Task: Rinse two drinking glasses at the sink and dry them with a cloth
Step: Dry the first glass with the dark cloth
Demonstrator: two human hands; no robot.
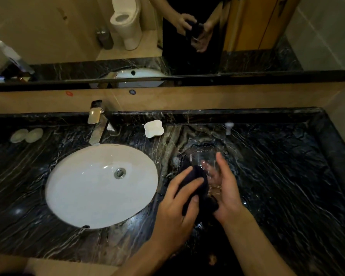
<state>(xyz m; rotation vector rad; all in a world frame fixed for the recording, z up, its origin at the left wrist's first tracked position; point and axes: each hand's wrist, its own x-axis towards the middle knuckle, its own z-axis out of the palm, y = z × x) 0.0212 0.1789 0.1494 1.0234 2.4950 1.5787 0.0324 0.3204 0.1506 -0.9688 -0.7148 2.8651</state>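
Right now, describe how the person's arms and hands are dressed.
Both forearms are bare, with no sleeves in view. The left hand and right hand wear no gloves, and no rings, watch or bracelets show on them. The nails look short and unpainted.

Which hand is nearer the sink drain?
Left. The left hand, gripping the dark cloth, sits just right of the basin; the right hand holds the glass farther from the drain.

Looked like a bathroom — white oval basin (92, 188) set in a black marble counter (277, 176), chrome tap (97, 124) at eleven o'clock, wall mirror (48, 36) at twelve reflecting a toilet (126, 22).
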